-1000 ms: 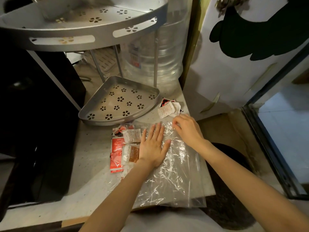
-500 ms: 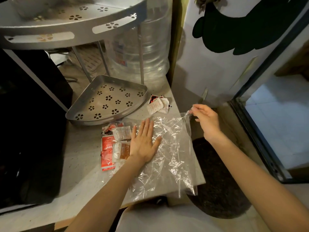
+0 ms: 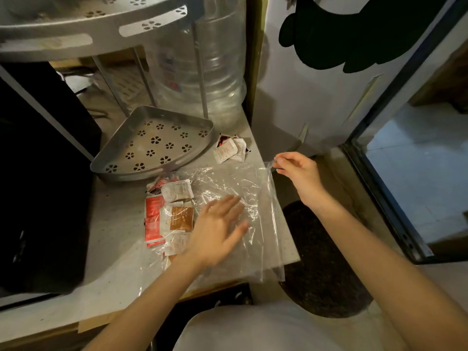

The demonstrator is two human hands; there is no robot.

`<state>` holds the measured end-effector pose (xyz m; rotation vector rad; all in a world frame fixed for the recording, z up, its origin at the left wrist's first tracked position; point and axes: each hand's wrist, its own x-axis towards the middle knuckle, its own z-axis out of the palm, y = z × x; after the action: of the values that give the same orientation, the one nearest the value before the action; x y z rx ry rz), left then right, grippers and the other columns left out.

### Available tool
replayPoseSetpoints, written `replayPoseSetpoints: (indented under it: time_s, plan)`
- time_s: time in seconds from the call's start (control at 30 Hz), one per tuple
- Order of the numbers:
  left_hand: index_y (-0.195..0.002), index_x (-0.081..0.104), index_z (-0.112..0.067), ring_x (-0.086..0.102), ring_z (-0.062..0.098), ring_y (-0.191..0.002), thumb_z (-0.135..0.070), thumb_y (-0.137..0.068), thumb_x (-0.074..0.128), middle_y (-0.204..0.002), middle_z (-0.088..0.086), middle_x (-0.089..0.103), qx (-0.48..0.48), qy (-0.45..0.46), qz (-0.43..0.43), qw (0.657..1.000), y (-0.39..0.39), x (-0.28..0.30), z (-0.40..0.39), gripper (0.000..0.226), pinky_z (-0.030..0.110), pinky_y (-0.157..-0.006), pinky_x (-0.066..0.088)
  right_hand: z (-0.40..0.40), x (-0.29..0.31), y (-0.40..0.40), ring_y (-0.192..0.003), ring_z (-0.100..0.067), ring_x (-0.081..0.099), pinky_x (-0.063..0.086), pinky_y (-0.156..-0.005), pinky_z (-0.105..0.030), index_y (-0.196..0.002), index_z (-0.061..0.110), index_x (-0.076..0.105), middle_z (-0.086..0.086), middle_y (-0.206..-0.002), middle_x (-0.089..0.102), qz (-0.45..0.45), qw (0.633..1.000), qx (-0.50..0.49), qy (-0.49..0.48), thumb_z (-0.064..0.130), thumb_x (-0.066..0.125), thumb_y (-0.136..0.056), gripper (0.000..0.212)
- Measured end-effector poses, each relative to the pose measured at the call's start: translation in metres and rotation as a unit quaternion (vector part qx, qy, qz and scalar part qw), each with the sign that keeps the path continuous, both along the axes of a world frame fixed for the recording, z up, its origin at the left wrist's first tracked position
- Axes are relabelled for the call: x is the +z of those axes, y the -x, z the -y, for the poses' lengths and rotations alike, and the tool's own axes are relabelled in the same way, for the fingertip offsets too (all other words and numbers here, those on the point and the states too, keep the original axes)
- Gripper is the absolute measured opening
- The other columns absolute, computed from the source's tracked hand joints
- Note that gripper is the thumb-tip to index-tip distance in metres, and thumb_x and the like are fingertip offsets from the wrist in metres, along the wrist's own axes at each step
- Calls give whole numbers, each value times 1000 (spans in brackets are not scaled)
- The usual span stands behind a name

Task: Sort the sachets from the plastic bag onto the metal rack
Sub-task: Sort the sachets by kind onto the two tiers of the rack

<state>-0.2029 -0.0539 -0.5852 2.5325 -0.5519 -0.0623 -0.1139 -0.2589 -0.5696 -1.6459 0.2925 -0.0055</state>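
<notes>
Nearest, left hand (image 3: 217,230) spread flat, fingers straight and blurred, grip released, lying over the middle of the plastic bag (image 3: 243,219). Right hand (image 3: 297,171) farther out at the bag's far right corner, grip pinching that corner between thumb and fingertips, other fingers loosely curled. Bag itself clear and crinkled, spread flat on the pale table (image 3: 114,252), its near edge hanging over the table front.

Just left of the left hand, a cluster of sachets (image 3: 168,211) at the bag's left end: a brown one (image 3: 180,218) beside the hand, red ones (image 3: 153,220) at the left edge, white ones above and below. Cannot tell whether inside the bag or only under its film.

Beyond the bag, a second small pile (image 3: 230,149) of white and dark sachets lying bare on the table, near the right hand and just right of the metal rack (image 3: 152,145).

Rack's lower shelf a corner-shaped tray with flower-shaped cut-outs, standing on the table just behind the bag, holding nothing. Upper shelf (image 3: 91,24) of the same pattern overhead on thin posts; its contents not visible from this angle.

Behind the rack, a large clear water bottle (image 3: 215,62). To the left, a black appliance (image 3: 43,178) against the table's left side. Down to the right, a dark floor mat (image 3: 319,259) beneath the right forearm.
</notes>
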Motion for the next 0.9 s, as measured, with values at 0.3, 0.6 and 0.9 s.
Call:
replayPoseSetpoints:
  time_s: [0.3, 0.6, 0.9]
  plan:
    - [-144, 18, -27, -1, 0, -139, -45, -89, 3, -150, -13, 11, -10, -61, -33, 998, 35, -21, 10, 59, 25, -114, -11, -18, 7, 21, -118, -19, 47, 42, -97, -31, -135, 14, 42, -5, -134, 51, 150, 886, 101, 427, 11, 58, -87, 51]
    - [-132, 46, -20, 38, 11, -132, -41, -92, 11, -135, 0, 52, -8, -49, -18, 999, 43, -30, 15, 57, 31, -118, 4, -43, -20, 85, -110, -21, 61, 16, -113, -42, -98, 19, 69, 2, -100, 72, 347, 630, 392, 574, 11, 78, -62, 38]
    - [-144, 12, -30, -8, -3, -140, -55, -83, -9, -154, -14, 5, 3, -6, -102, 995, 42, -44, 15, 70, 28, -116, -11, -12, -26, 86, -79, -15, 59, 30, -101, -36, -65, 19, 67, 8, -67, 65, 329, 693, 295, 570, 19, 58, -79, 16]
